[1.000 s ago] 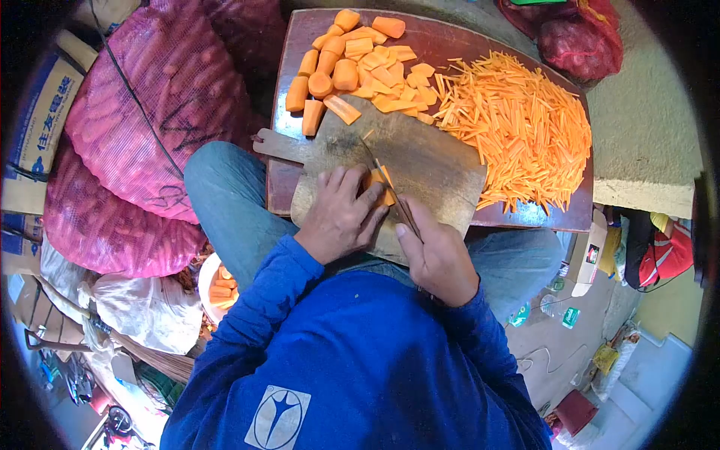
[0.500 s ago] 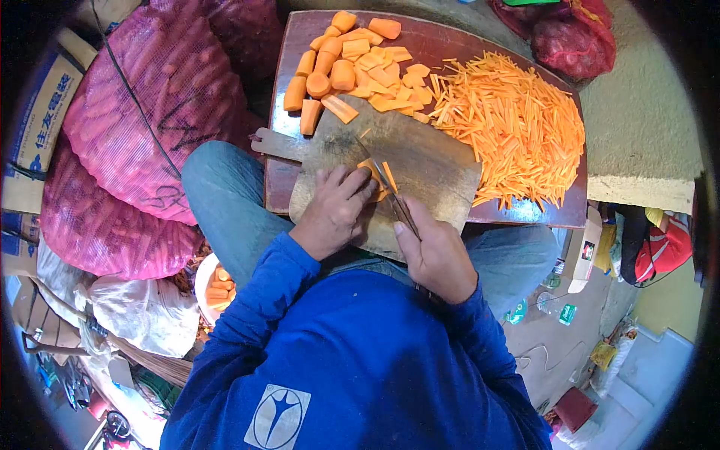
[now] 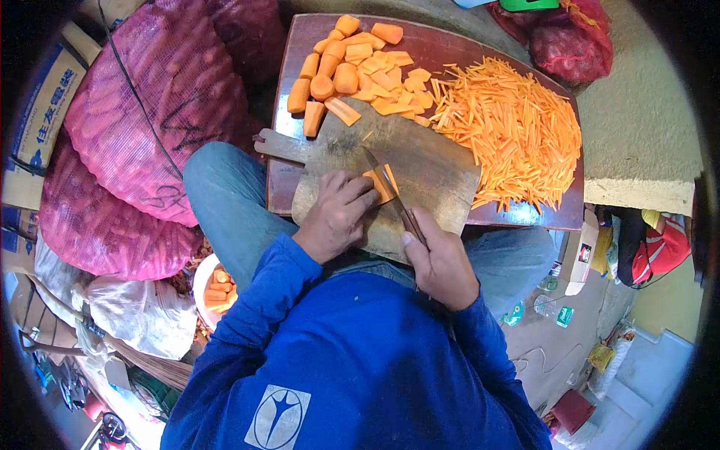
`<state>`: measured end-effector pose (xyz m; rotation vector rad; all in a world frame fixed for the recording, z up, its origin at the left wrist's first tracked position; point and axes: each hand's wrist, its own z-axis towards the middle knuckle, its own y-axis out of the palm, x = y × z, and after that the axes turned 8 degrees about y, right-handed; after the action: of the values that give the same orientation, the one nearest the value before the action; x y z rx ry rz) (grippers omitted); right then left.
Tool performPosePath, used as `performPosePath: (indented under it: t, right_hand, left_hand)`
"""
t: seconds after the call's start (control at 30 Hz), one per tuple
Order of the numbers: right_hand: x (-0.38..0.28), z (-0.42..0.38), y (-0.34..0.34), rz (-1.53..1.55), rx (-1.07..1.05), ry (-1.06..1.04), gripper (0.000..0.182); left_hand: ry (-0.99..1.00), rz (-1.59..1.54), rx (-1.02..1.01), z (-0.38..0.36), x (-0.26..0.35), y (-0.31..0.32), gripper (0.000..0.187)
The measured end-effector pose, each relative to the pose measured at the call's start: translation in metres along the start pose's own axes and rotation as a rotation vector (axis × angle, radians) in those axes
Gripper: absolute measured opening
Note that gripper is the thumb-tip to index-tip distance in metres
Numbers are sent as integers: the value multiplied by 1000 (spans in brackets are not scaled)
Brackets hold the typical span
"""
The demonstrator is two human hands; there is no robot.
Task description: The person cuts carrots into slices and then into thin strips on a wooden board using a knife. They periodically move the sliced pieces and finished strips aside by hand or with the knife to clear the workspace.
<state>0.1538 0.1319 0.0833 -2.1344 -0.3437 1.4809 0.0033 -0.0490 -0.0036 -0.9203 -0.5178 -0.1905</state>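
My right hand [image 3: 441, 264] is wrapped around the handle of a knife [image 3: 400, 201], its blade angled up to the left over a carrot slice [image 3: 379, 185]. With bent fingers, my left hand [image 3: 341, 211] holds that slice down on the wooden cutting board [image 3: 431, 165]. One thin carrot strip stands beside the blade's right side. Past the board lie thick carrot chunks [image 3: 298, 95] and a heap of flat carrot slices [image 3: 385, 79]. A large pile of carrot strips [image 3: 514, 135] spreads to the right of the board.
The board lies on a dark red table [image 3: 450, 43] over my legs. Pink mesh sacks [image 3: 154, 112] of carrots lean at the left. A white bucket [image 3: 201, 289] with carrot chunks stands by my left knee. Another red mesh bag [image 3: 574, 45] sits beyond the table.
The left fingers have drawn back slightly, so more of the carrot slice shows. The knife has shifted slightly, still at the slice in my right hand.
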Motion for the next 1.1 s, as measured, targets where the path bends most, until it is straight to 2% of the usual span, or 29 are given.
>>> performPosePath:
  t: [0.13,0.2,0.3,0.5,0.8,1.0,1.1]
  right_hand:
    - [-3,-2,-3,-47,-36,0,41]
    - [-4,5,-3,-203,-56,9,42]
    - [-7,13,6,-262,-29,6,44]
    - [-7,6,-6,-22,-65,48,39]
    - [-10,25,3,-183,-62,25,39]
    - [-15,11,-9,-46,-88,27,38]
    - [-11,8,-8,-92,-99,20,37]
  left_hand:
    - [0,-3,3,3,1,1,51]
    - [23,9,56,6,4,2,49]
    - [33,2,45,6,1,1,49]
    - [-30,13,18,1,5,0,48]
    - [-9,-6,5,1,1,1,51]
    - [-3,-5,36,-2,-1,3,50]
    - [7,-9,41,0,-2,2,49]
